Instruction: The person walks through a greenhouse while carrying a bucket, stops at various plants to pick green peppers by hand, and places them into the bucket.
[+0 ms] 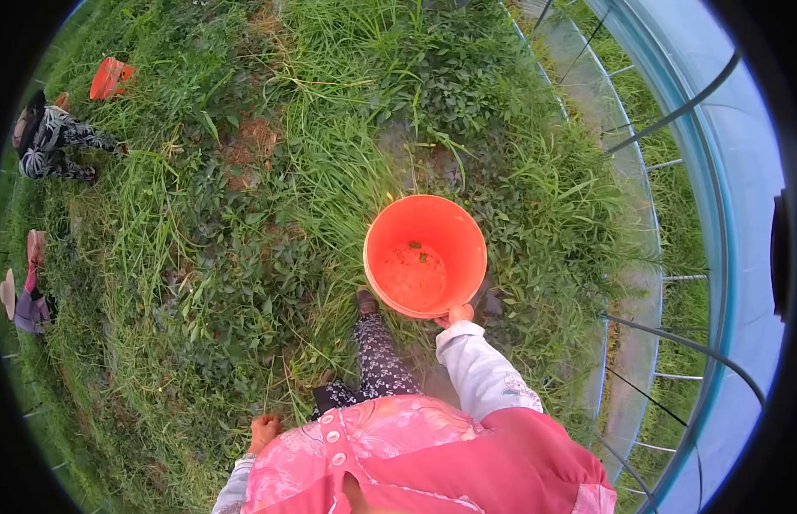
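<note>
My right hand (458, 315) grips the near rim of an orange-red bucket (412, 274), held out in front of me over the plants. Its open mouth faces up, and a few small green bits lie on the bottom. Down at my left side, my left hand (265, 431) hangs by the greenery with its fingers curled; whether anything is in them is too small to tell. Grass and leafy plants (244, 291) surround my feet.
A person (60, 141) bends at the upper left near another orange bucket (110, 79). A second person (32, 300) with a hat is lower at the left edge. Along the right run greenhouse poles (685, 107) and plastic sheeting (745, 171).
</note>
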Action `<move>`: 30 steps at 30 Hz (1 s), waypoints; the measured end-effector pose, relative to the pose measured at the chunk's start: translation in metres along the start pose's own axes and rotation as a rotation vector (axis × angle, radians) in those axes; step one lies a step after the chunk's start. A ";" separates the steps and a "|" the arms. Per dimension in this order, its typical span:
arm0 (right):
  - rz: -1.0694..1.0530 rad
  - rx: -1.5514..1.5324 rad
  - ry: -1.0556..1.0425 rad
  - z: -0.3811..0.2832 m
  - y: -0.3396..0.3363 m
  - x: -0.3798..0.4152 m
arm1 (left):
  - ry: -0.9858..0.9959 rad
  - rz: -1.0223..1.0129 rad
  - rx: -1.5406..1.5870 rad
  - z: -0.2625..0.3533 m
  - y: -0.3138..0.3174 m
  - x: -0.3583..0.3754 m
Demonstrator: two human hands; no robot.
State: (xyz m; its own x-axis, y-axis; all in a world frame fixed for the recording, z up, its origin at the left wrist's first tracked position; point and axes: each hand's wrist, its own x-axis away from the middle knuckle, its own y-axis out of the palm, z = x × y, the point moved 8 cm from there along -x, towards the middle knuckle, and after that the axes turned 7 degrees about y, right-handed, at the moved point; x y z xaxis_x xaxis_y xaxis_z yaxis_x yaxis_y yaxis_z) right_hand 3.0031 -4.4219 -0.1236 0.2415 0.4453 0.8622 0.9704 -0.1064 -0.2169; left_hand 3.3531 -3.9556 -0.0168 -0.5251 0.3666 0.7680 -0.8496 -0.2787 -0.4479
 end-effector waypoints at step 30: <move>0.284 0.131 -0.111 -0.152 0.134 -0.167 | -0.415 -0.017 -0.010 0.077 0.005 0.062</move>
State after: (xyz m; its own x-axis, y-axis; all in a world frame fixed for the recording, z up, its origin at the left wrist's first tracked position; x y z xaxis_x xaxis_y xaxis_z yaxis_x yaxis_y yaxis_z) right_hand 3.0937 -4.6462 -0.2272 0.4935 0.5091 0.7052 0.8537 -0.1285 -0.5046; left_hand 3.3202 -4.0029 0.0639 -0.4482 -0.0188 0.8937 -0.8593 -0.2665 -0.4365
